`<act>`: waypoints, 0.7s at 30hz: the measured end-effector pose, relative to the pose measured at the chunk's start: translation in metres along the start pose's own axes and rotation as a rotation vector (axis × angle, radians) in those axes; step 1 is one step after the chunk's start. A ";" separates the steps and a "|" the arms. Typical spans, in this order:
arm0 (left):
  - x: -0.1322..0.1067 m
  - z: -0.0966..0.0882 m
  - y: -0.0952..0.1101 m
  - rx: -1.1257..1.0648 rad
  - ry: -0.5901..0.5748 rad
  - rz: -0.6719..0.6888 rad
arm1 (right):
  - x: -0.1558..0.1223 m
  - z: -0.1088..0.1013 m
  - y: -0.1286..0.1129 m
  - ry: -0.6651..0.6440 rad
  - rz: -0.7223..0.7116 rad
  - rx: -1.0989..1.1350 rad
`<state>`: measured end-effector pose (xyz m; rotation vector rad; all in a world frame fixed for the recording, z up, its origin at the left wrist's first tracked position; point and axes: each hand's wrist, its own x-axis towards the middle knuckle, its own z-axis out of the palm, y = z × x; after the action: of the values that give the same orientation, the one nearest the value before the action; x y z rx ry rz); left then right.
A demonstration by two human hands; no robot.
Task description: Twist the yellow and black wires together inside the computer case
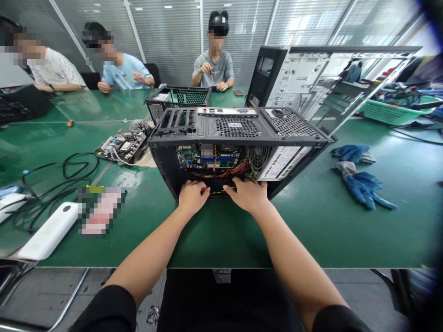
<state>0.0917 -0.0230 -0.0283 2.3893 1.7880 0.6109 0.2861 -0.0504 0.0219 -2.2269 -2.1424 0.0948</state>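
Note:
A black computer case (242,131) stands in front of me, its rear panel upward and its open side facing me. Inside show a green motherboard (194,157), a bundle of coloured cables (228,171) and a power supply (281,162) with a fan and a white label. My left hand (192,197) grips the case's lower near edge at the left, thumb pointing right. Further right, my right hand (249,193) is closed on the same edge below the power supply, thumb pointing left. The fingertips of both hands are partly hidden inside the case.
A loose motherboard (125,145) lies left of the case; another open case (287,76) stands behind right. Blue gloves (362,182), a green basket (398,113), a white power bank-like block (50,230) and black cables (65,170) lie around. Several people sit across the table (221,244).

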 end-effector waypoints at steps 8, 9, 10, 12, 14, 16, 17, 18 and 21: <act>0.001 -0.001 0.001 -0.036 -0.041 -0.017 | 0.011 0.019 0.006 0.064 0.121 0.173; 0.001 -0.001 0.001 -0.034 -0.041 -0.016 | 0.011 0.021 0.008 0.084 0.120 0.245; 0.001 -0.002 0.002 -0.030 -0.040 -0.013 | 0.012 0.024 0.009 0.109 0.117 0.338; 0.000 -0.004 0.004 -0.023 -0.026 -0.001 | 0.013 0.030 0.012 0.233 0.103 0.542; -0.002 -0.006 0.006 -0.042 -0.015 0.020 | 0.015 0.036 0.012 0.403 0.100 0.746; -0.003 -0.009 0.007 -0.098 -0.010 0.036 | 0.017 0.042 0.011 0.493 0.120 0.890; -0.004 -0.010 0.007 -0.119 -0.012 0.052 | 0.019 0.045 0.010 0.519 0.128 0.944; -0.005 -0.010 0.007 -0.128 -0.014 0.071 | 0.020 0.048 0.009 0.538 0.133 0.994; -0.006 -0.009 0.006 -0.116 -0.039 0.120 | 0.027 0.058 0.008 0.562 0.175 1.142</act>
<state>0.0928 -0.0322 -0.0199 2.4256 1.5572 0.6570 0.2907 -0.0245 -0.0363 -1.4660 -1.1047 0.4822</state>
